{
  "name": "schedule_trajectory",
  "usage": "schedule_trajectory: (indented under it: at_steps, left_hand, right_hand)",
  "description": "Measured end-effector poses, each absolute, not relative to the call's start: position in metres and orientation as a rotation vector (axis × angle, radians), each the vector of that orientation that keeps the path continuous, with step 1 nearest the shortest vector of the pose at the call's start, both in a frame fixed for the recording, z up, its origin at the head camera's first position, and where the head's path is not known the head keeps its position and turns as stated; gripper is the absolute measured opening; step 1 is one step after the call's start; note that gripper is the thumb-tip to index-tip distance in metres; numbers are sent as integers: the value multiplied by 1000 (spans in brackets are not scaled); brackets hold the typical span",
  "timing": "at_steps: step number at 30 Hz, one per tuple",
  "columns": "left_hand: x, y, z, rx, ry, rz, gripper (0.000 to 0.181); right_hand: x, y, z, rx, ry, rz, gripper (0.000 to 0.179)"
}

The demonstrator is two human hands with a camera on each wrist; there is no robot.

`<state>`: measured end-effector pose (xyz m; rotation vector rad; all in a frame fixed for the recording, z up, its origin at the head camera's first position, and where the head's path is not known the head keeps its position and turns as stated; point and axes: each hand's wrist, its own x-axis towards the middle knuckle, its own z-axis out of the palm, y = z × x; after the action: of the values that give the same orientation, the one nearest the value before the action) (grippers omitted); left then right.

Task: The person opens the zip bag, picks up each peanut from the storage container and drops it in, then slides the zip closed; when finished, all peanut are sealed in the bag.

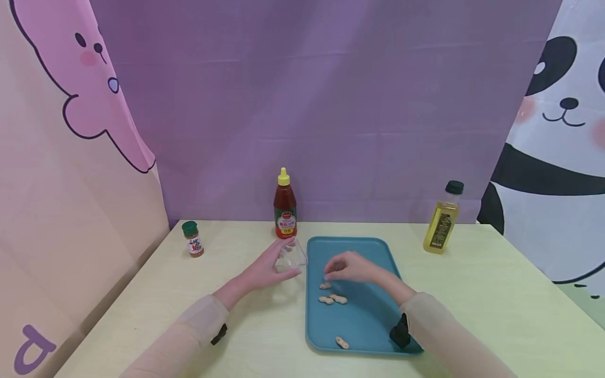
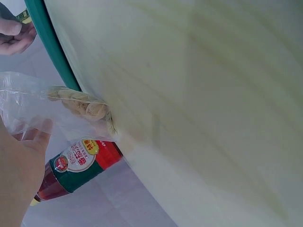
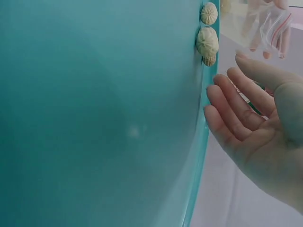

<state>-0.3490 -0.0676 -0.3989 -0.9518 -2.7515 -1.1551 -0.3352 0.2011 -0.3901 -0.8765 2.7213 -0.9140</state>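
Note:
A clear plastic zip bag (image 1: 295,256) stands on the table by the tray's left edge, and my left hand (image 1: 273,265) holds it between thumb and fingers. Several peanuts (image 2: 85,105) lie at its bottom in the left wrist view. My right hand (image 1: 352,268) hovers above the blue tray (image 1: 373,328), fingers loosely bent, with nothing visible in it in the right wrist view. Below and in front of it, a few unshelled peanuts (image 1: 326,300) lie close together on the tray. One more peanut (image 1: 342,343) sits near the tray's front edge.
A ketchup bottle (image 1: 285,210) with a yellow cap stands behind the bag. At the left is a small green-capped spice jar (image 1: 194,241). An oil bottle (image 1: 442,223) stands at the right rear. A purple cloth (image 1: 331,115) hangs behind the table.

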Motion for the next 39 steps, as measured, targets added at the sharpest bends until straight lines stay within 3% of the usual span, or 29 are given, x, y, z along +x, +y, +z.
schedule_trajectory:
  at_steps: [39]
  left_hand:
    - [-349,-67,-399,-945,-2740,-1165,83]
  right_hand:
    - [-333,210,-391,-815,2720,-856,14]
